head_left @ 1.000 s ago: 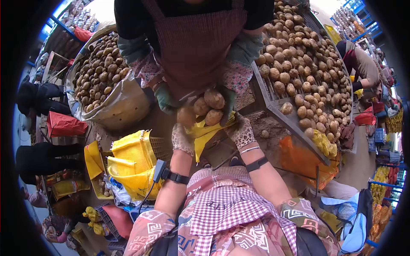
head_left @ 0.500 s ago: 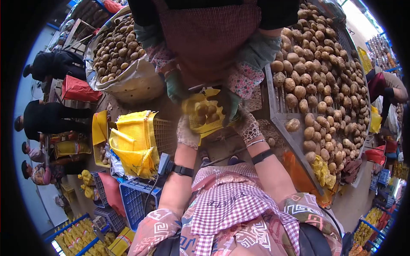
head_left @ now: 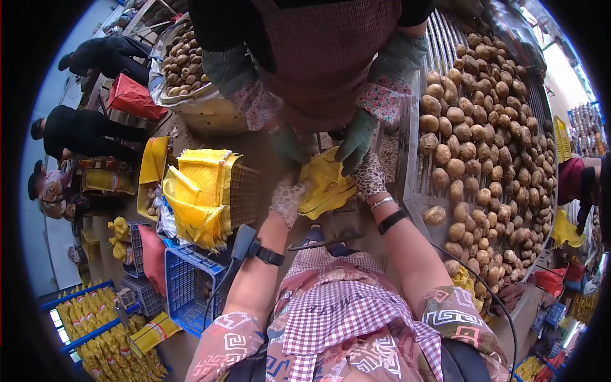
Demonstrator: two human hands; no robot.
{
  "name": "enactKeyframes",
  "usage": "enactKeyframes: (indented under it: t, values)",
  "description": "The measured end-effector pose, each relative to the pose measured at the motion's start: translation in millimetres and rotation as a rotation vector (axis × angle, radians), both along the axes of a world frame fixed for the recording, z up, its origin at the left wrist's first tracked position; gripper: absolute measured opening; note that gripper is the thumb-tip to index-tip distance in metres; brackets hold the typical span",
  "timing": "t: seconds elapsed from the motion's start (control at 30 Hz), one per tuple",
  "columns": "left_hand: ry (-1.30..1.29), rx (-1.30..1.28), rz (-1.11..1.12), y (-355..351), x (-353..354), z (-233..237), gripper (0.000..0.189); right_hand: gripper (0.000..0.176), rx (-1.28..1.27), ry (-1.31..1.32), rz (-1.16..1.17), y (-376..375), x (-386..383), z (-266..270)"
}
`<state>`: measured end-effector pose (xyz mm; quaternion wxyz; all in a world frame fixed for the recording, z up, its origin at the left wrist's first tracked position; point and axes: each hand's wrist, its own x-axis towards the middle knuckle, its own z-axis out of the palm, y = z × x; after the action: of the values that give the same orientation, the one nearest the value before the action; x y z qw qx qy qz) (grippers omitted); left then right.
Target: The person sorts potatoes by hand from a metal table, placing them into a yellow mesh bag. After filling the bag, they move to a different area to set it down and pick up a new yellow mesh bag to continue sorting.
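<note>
A yellow mesh bag hangs between me and a co-worker, its top now folded over so that its contents are mostly hidden. My left hand, in a spotted glove, grips the bag's left edge. On the right edge, my right hand is closed on the bag too, its fingertips partly hidden by the co-worker's glove. The co-worker's green-gloved hands reach down to the bag's far side from above.
Potatoes cover a slatted sorting table on my right. To the left stand a crate draped with yellow mesh bags and a blue crate. A large sack of potatoes stands at the back left. Other people work farther left.
The bag's mouth, open with several potatoes showing, has folded over and now covers them. The co-worker's hands have come closer together over it. The view has shifted slightly.
</note>
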<state>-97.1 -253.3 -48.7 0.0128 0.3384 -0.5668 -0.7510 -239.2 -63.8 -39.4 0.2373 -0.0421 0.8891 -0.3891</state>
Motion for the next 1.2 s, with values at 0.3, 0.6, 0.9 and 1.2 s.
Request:
enactKeyframes:
  t: [0.3, 0.6, 0.9, 1.2]
  values:
    - [-0.057, -0.094, -0.207, -25.0, 1.9, 23.4, 0.037, 0.032, -0.41, -0.382, -0.068, -8.9, -4.1, -66.0]
    - [-0.254, -0.713, -0.236, -60.9, -23.4, 20.6, 0.042, 0.049, 0.32, 0.008, 0.678, -6.2, 36.9, 49.0]
    - [-0.039, -0.929, -0.388, -65.0, -62.6, -23.6, 0.02, 0.03, 0.078, 0.1, -0.027, -9.5, -23.1, -37.5]
    - [0.036, -0.95, -0.515, -74.8, -81.2, -51.4, 0.031, 0.025, 0.167, 0.13, -0.101, -25.8, -57.4, -42.0]
